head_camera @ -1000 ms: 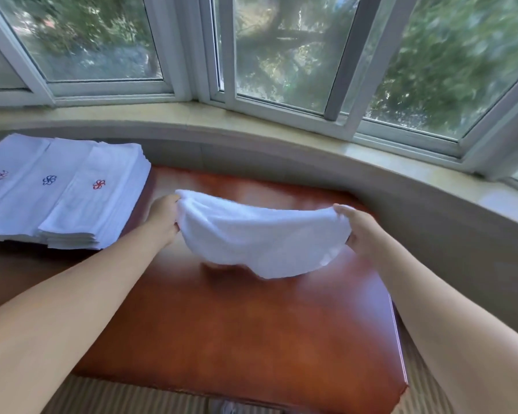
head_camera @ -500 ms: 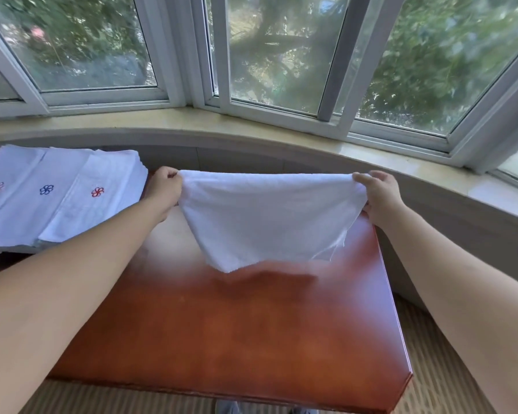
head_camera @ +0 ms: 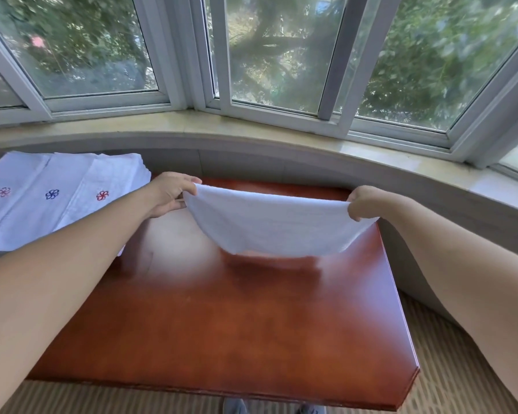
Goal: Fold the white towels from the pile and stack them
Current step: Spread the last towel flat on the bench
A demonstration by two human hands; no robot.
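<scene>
A white towel point(head_camera: 277, 225) hangs stretched between my two hands above the far half of a red-brown wooden table point(head_camera: 237, 339). My left hand point(head_camera: 169, 194) pinches its left corner and my right hand point(head_camera: 364, 203) grips its right corner. The towel sags in the middle, and its lower edge hangs just above the tabletop. At the far left lie white towels point(head_camera: 57, 198) in overlapping flat stacks, each with a small embroidered flower in red or blue.
A curved stone windowsill point(head_camera: 251, 135) and a low wall run behind the table, with large windows above. Striped carpet point(head_camera: 449, 369) borders the table on the right and front. Shoe tips point(head_camera: 235, 406) show below the front edge.
The towel was lifted and pulled taut half a second ago. Now both hands have lowered it, so it sags and its hanging edge nears the tabletop.
</scene>
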